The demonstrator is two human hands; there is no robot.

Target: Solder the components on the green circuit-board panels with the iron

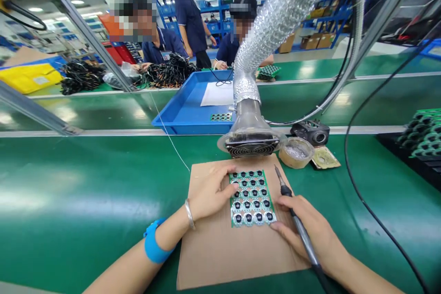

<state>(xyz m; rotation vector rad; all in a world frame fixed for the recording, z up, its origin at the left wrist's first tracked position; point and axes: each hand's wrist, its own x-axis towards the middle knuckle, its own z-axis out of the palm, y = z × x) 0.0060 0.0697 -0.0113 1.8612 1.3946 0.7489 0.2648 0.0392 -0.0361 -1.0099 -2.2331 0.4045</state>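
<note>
A panel of small round circuit boards (253,198), each with a black part on it, lies flat on a sheet of cardboard (210,248). My left hand (215,190) grips the panel's upper left edge, thumb on top. A metal bangle and a blue wrist strap (156,241) circle that arm. Across my right hand (312,225) runs a soldering iron (303,234), held with its tip pointing up and away beside the panel. My right thumb touches or nearly touches the panel's lower right corner.
A fume extractor hood (253,140) hangs just beyond the panel. Right of it are a round tub (296,152), a yellowish pad (324,157) and a dark holder (312,132). Behind sits a blue tray (186,101); green panels (422,133) are stacked right. Co-workers sit opposite.
</note>
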